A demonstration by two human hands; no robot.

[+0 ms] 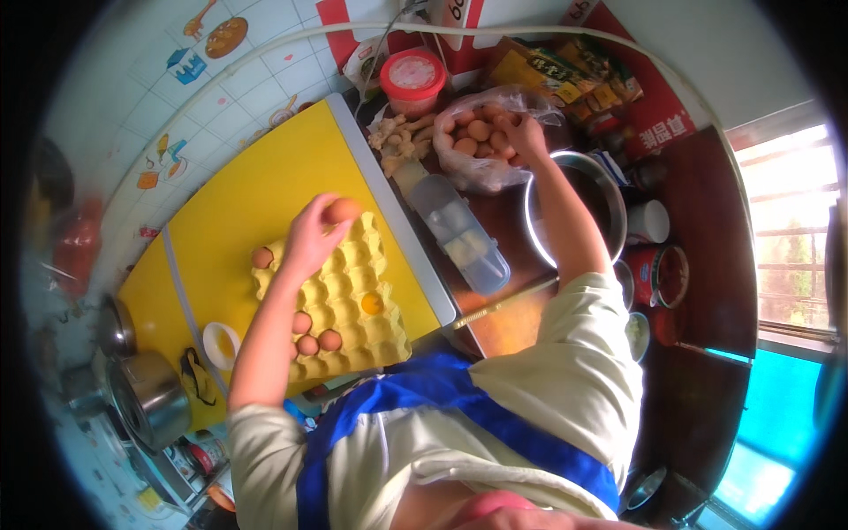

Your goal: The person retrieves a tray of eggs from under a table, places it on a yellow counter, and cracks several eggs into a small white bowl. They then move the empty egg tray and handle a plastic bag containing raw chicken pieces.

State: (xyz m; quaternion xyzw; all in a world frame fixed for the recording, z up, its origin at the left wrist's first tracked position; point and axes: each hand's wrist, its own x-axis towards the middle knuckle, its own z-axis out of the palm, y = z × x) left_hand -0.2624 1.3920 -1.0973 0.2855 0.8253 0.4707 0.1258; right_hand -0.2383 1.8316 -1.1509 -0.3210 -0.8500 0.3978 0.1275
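My left hand (pixel 311 237) is closed on a brown egg (pixel 341 210) above the far part of a yellow egg tray (pixel 353 329). Several eggs (pixel 306 344) sit in the tray's near left part, and one egg (pixel 262 257) rests at its far left corner. An orange-yellow spot like egg yolk (pixel 372 304) shows in one cup. My right hand (pixel 525 138) reaches into a clear plastic bag (pixel 484 177) full of brown eggs (pixel 478 131). Its fingers bend onto an egg at the bag's right side; the fingertips are partly hidden.
Ginger roots (pixel 402 141) and a red-lidded tub (pixel 412 81) lie beyond the bag. A lidded plastic container (pixel 459 234) stands beside the yellow surface (pixel 238 221). Close to my right forearm is a large metal bowl (pixel 609 190). A small white bowl (pixel 221 345) and a steel pot (pixel 150 399) stand left.
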